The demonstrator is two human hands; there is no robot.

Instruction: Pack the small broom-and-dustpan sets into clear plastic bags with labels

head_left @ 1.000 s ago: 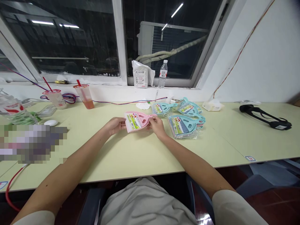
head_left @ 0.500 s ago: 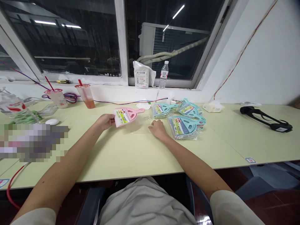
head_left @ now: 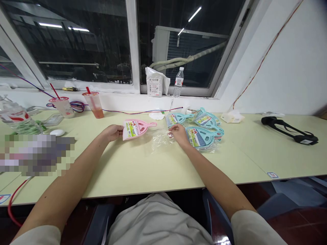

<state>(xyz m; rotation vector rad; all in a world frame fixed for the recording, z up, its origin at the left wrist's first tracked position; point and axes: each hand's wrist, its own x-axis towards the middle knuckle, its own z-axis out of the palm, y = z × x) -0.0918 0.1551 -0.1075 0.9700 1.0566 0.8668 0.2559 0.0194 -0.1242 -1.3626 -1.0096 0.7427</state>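
Note:
My left hand [head_left: 114, 132] grips the wide end of a small pink dustpan [head_left: 138, 128] with a printed label card on its front. The dustpan's handle points right, and it is held just over the table. Pinched in my right hand [head_left: 178, 133] is a clear plastic bag [head_left: 161, 140], crinkled and hanging to the left of the fingers. Right beside that hand lies a stack of teal dustpans [head_left: 204, 137] in clear wrapping, with pink edges showing beneath. Behind it are more wrapped teal dustpans [head_left: 207, 119].
Two cups with red straws [head_left: 94, 106] stand at the back left by coiled wires. A water bottle [head_left: 178, 83] and a white package [head_left: 154, 83] are on the sill. A tissue pack [head_left: 232, 116] and a black headset-like strap [head_left: 288, 131] lie on the right of the table [head_left: 143, 173].
The clear bag has come away from the pink dustpan and now hangs from my right hand, which has shifted slightly right and up. My left hand and the dustpan moved slightly left.

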